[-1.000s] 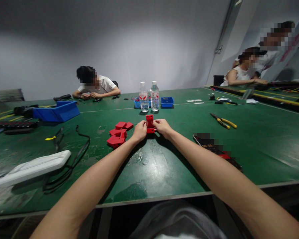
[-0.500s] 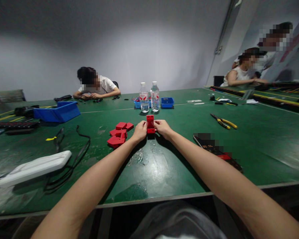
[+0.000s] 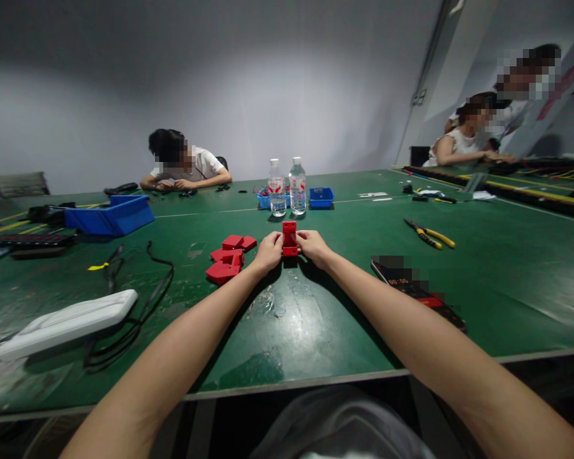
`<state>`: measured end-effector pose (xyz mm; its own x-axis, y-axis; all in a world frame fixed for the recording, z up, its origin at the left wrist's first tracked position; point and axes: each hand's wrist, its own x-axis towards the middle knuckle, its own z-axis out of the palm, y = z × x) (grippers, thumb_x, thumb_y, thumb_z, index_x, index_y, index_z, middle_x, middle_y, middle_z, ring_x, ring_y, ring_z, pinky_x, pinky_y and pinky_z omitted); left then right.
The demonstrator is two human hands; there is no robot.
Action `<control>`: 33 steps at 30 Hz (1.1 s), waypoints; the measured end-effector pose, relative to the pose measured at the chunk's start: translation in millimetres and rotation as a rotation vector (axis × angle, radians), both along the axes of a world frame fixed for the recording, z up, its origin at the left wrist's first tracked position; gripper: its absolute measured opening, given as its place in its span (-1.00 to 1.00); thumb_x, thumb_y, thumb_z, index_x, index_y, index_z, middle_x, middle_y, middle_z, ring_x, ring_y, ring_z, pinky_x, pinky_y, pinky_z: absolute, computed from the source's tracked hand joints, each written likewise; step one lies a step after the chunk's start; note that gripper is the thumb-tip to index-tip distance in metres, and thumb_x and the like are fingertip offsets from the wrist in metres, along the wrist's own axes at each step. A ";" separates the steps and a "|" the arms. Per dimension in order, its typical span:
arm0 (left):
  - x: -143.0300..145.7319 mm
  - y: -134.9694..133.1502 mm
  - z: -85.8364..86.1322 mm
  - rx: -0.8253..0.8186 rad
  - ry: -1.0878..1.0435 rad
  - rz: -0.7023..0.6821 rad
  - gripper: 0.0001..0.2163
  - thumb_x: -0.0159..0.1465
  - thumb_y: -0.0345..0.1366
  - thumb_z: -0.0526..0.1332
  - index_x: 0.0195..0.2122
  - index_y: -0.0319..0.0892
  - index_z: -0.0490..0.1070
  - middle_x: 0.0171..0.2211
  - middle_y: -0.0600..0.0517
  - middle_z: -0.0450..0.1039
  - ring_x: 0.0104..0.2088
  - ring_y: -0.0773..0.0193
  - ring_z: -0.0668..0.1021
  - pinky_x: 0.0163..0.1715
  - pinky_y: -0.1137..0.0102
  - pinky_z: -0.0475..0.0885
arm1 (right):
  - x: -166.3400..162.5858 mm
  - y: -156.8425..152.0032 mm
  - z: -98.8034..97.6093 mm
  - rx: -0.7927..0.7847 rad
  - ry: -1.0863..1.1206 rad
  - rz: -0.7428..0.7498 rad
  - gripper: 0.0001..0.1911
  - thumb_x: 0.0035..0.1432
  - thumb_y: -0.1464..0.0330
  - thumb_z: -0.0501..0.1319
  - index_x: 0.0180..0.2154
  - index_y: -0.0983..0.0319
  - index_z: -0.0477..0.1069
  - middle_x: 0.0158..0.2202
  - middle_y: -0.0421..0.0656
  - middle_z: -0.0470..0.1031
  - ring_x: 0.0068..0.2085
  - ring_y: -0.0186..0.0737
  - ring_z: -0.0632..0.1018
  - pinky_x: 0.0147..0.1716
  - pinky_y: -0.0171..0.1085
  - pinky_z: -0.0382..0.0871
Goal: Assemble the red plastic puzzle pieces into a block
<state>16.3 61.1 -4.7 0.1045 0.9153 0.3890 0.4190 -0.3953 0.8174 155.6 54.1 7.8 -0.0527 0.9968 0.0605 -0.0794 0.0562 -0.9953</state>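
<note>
Both my arms reach out over a green table [image 3: 316,319]. A small red plastic block [image 3: 289,238] stands upright between my hands at the table's middle. My left hand [image 3: 268,252] pinches its left side with curled fingers. My right hand [image 3: 312,247] grips its right side the same way. A loose pile of several similar red pieces [image 3: 228,256] lies just left of my left hand.
Two water bottles [image 3: 287,185] and small blue trays [image 3: 321,196] stand beyond the block. A phone [image 3: 414,288] lies to the right, yellow-handled pliers [image 3: 430,234] further off. A big blue bin [image 3: 110,214], a white case [image 3: 64,323] and black cables [image 3: 134,306] are left. Three people sit at the tables behind.
</note>
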 end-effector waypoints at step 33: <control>1.3 1.7 -0.7 -0.014 -0.017 -0.009 -0.81 0.28 -0.29 0.07 -0.32 -0.23 0.45 -0.34 -0.04 0.54 -0.31 0.25 0.52 -0.23 0.38 0.42 | 2.2 2.8 -3.1 0.031 -0.061 0.013 -0.81 0.18 0.41 0.21 -0.44 0.34 0.51 -0.55 -0.21 0.51 -0.54 -0.40 0.43 -0.53 -0.45 0.28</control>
